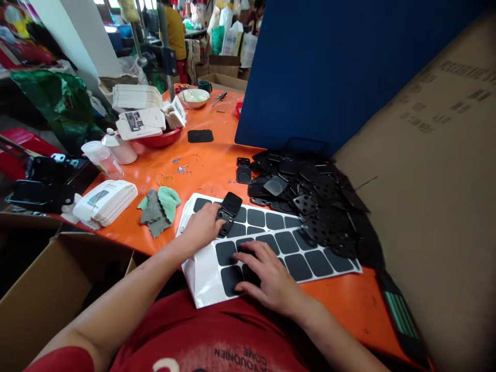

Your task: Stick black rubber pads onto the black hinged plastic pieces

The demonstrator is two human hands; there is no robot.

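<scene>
A white sheet (205,281) carrying several dark rounded-square pads lies on the orange table (217,160) in front of me. My left hand (203,227) rests on the sheet's left part, its fingers closed on a small black plastic part (228,209). My right hand (267,276) lies on the sheet's near part with its fingers bent, the fingertips pressing at the edge of one dark pad (248,247). A heap of black plastic plates (310,191) sits just beyond the sheet to the right.
A green-grey rag (158,209) and a white card stack (104,202) lie left of the sheet. A red bowl (160,138), a white bowl (194,97), a blue panel (329,67) and brown sacking (434,170) stand around. An open carton (58,289) sits at lower left.
</scene>
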